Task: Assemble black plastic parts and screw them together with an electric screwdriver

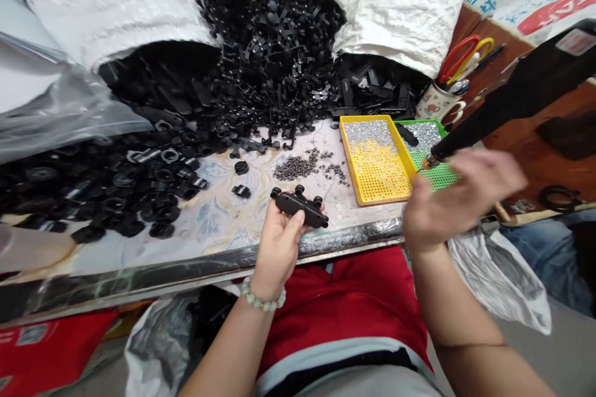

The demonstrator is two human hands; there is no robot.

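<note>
My left hand (pixel 278 242) is closed on a black plastic part (pixel 300 203) with round knobs, held just above the table's front edge. My right hand (pixel 459 195) is blurred by motion, to the right of the yellow tray (pixel 358 183); its fingers seem curled near the tip of a black electric screwdriver (pixel 516 96) that slants down from the upper right. The tip points at the green tray (pixel 440 177). Both trays carry small silver screws. A small heap of dark screws (pixel 298 167) lies on the table between the hands and the piles.
Heaps of black plastic parts (pixel 261 56) spill from white sacks (pixel 116 0) across the back and left of the table. Black rings (pixel 139 186) cover the left side. A cup with scissors (pixel 447 96) stands behind the trays. The metal table edge (pixel 186 267) runs along the front.
</note>
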